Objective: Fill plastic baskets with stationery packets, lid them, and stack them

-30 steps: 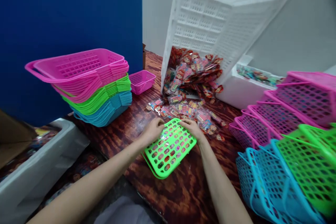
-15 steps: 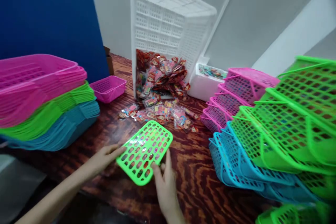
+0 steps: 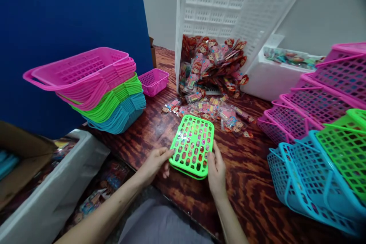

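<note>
A bright green plastic basket (image 3: 192,145) with a flat top full of oval holes is in front of me at the table's near side. Colourful contents show through the holes. My left hand (image 3: 156,164) is closed on its near left corner, the thumb on the edge and the other fingers curled below. On the right edge, my right hand (image 3: 216,170) grips with the thumb alongside; some of its fingers are hidden. Just beyond the basket lie small clear packets (image 3: 210,109) with red-haired doll pictures.
A white crate (image 3: 213,15) on its side spills more packets. Nested pink, green and blue baskets (image 3: 105,84) rise at the left, near a single pink basket (image 3: 156,82). Filled baskets (image 3: 311,175) are stacked at the right. A white foam box (image 3: 265,78) stands behind them.
My view has swung left and down, so the scene sits further right. The green basket has turned to lie straighter before me, and both hands remain on it.
</note>
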